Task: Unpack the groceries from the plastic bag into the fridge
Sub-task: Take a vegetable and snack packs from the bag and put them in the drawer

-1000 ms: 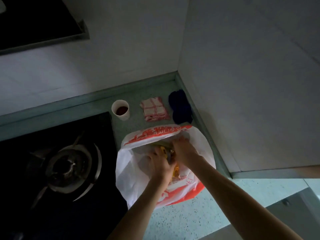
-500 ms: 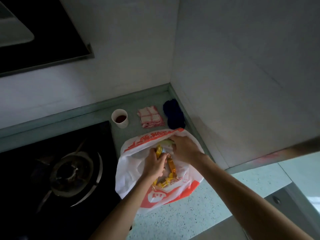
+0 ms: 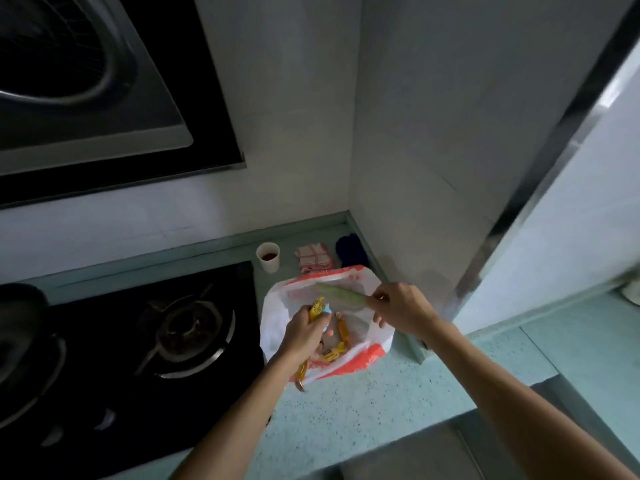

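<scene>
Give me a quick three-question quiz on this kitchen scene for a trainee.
1. True or false: the right hand holds the green vegetable.
2. Which sits nearest the stove? A cup, B checked cloth, C blue cloth.
3. Fill in: the left hand grips ___ packets.
Key: 1 true; 2 A; 3 yellow.
</scene>
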`<move>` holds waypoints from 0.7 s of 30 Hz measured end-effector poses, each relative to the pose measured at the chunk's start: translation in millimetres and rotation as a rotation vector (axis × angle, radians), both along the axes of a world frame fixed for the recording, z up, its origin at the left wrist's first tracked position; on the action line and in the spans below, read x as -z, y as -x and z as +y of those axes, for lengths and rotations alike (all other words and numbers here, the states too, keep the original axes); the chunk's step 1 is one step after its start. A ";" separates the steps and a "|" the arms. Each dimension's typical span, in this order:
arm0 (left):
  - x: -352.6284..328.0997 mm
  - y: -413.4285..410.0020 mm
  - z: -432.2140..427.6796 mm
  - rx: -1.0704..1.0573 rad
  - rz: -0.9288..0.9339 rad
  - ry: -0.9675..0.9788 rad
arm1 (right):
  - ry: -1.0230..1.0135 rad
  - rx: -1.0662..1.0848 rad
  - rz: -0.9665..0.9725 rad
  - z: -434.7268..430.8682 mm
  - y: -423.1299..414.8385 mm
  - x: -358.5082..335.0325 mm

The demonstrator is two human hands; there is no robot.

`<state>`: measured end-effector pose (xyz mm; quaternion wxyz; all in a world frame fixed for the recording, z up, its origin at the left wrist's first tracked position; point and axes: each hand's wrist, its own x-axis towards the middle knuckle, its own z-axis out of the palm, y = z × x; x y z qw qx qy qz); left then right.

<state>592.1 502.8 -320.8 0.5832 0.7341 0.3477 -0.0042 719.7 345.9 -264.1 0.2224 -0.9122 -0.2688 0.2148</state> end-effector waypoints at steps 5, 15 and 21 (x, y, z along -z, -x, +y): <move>-33.2 55.6 -51.6 -0.138 -0.051 0.003 | -0.153 0.025 0.111 -63.7 46.5 -29.8; -92.2 200.3 -184.0 -0.345 -0.231 0.217 | -0.489 0.102 0.515 -195.8 188.6 -69.9; -129.0 287.4 -232.6 -0.429 -0.273 0.141 | -0.394 -0.117 0.537 -209.0 270.3 -98.3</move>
